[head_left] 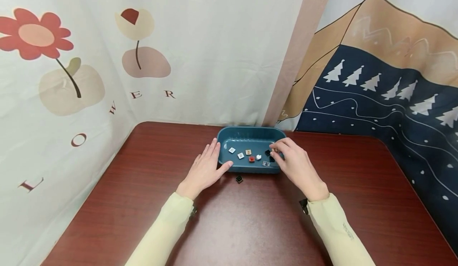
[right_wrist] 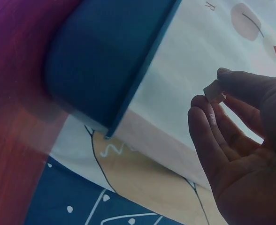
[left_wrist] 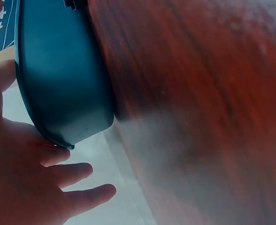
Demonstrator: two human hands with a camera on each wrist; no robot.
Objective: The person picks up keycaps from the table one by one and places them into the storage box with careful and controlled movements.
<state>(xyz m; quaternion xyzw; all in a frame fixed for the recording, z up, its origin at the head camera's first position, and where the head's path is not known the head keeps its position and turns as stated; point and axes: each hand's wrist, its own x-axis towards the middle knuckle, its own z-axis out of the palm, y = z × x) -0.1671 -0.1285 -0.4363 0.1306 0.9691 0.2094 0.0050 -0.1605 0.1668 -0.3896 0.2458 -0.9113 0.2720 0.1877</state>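
Note:
A blue rectangular tray (head_left: 247,170) stands near the far edge of the table. My left hand (head_left: 204,170) rests against its left end, fingers fairly straight along the side and thumb at the front rim. In the left wrist view, fingers of this hand touch the tray's rim (left_wrist: 63,143). Above the tray's right end, my right hand (head_left: 298,166) pinches a small beige keycap (right_wrist: 214,91) between thumb and fingertips. Inside the tray lie several small square keycaps, among them a red one (head_left: 251,159), a tan one (head_left: 248,152), white ones (head_left: 240,155) and a clear-looking one (head_left: 266,164).
A dark keycap (head_left: 239,179) lies on the table just in front of the tray. The reddish-brown wooden table (head_left: 257,226) reaches toward me. Behind it hang a light printed curtain (head_left: 214,51) and a dark blue tree-patterned cloth (head_left: 375,103).

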